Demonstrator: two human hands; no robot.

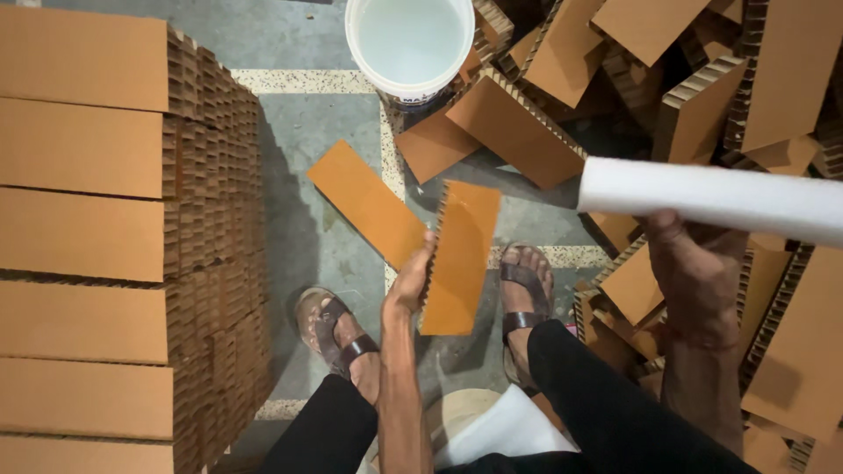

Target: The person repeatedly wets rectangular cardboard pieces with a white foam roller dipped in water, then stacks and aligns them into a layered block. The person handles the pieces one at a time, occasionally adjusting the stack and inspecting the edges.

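The left hand [411,283] grips the ridged edge of a flat, orange-brown honeycomb cardboard piece [460,256] held upright above the feet, while the right hand [694,263] is closed around a white foam roll [716,198].

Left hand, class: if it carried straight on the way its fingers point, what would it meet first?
Likely the flat cardboard strip on the floor beyond the left hand; depth is unclear.

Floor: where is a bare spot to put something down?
Bare grey floor lies between the tall stacked cardboard pile and the flat orange cardboard strip, below the white plastic bucket. The right side is crowded with loose cardboard pieces.
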